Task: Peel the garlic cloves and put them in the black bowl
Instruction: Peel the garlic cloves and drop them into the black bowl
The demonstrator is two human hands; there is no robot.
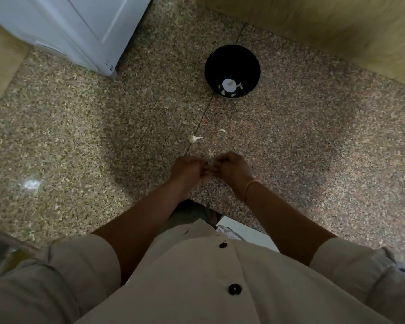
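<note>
Your bowl [216,64] is black, w/ white garlic [228,85] inside. The floor [80,136] is speckled: brown & tan w/ dark dots. Your shirt [192,272] is cream, btns [234,289] black. Pink band [249,187] on your rt wrist. White box [68,24] top left.

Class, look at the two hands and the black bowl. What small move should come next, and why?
Probably pull the skin off the garlic clove: the left hand and right hand meet, fingers curled round it, a pale scrap showing between them. The black bowl, holding some garlic, stands beyond, so dropping comes later.
</note>
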